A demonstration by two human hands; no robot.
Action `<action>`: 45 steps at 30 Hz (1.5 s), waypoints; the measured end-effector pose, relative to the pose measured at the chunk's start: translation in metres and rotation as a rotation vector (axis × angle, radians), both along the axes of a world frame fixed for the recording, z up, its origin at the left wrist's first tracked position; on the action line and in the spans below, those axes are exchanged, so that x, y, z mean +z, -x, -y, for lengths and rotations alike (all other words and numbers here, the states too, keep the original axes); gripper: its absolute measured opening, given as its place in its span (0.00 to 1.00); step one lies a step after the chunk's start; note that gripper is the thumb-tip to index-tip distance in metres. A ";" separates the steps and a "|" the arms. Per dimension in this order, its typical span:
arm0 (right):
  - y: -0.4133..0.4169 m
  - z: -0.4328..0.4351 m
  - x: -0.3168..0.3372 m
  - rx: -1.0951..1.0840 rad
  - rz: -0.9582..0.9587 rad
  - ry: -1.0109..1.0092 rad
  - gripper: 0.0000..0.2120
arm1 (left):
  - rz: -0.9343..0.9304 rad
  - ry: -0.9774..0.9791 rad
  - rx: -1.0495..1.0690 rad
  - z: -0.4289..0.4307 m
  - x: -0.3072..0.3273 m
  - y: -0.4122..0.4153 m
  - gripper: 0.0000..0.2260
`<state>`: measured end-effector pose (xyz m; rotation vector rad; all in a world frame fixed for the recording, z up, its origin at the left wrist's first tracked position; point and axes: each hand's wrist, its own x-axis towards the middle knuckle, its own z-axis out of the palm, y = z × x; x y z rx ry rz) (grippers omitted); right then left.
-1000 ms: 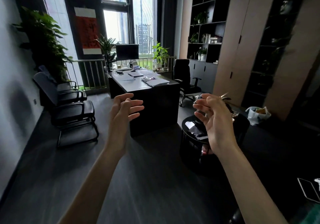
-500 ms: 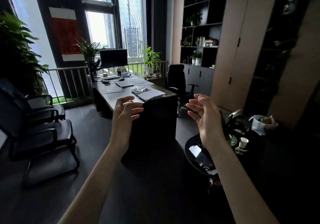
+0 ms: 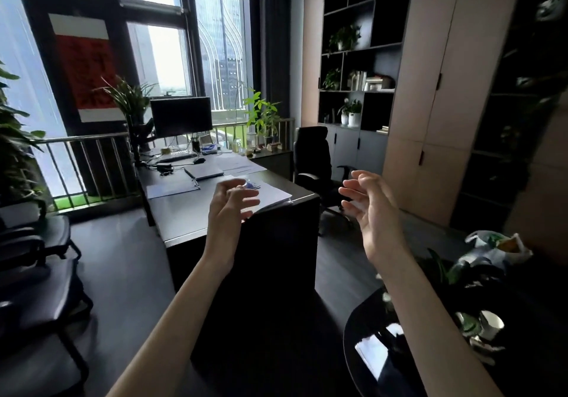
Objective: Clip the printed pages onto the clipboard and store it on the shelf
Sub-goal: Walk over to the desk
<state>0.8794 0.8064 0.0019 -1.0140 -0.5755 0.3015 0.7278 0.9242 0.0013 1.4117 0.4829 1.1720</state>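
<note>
Nothing of the task is judged done; clipping and shelving both remain.

One desk (image 3: 184, 221) is taken as landmark. One shelf unit (image 3: 362, 58) is seen beyond its far right end. One monitor (image 3: 181, 116) is seen at the desk's far end. One stack of printed pages (image 3: 273, 196) lies at the near right corner. No clipboard can be told for certain.

Left hand (image 3: 229, 209) and right hand (image 3: 373, 212) are raised before the desk, fingers loosely spread, empty.
</note>
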 end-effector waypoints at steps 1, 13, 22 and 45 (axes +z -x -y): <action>-0.021 -0.021 -0.001 -0.009 -0.006 0.009 0.09 | 0.001 0.004 0.001 -0.022 0.001 -0.021 0.08; -0.236 -0.231 -0.022 -0.120 -0.034 0.049 0.09 | -0.026 -0.007 -0.092 -0.244 -0.017 -0.247 0.07; -0.393 -0.356 -0.014 -0.259 -0.039 0.000 0.10 | -0.014 -0.046 -0.290 -0.385 -0.004 -0.431 0.08; -0.896 -0.547 -0.015 -0.201 0.040 0.058 0.10 | 0.047 -0.019 -0.221 -0.589 -0.025 -0.936 0.10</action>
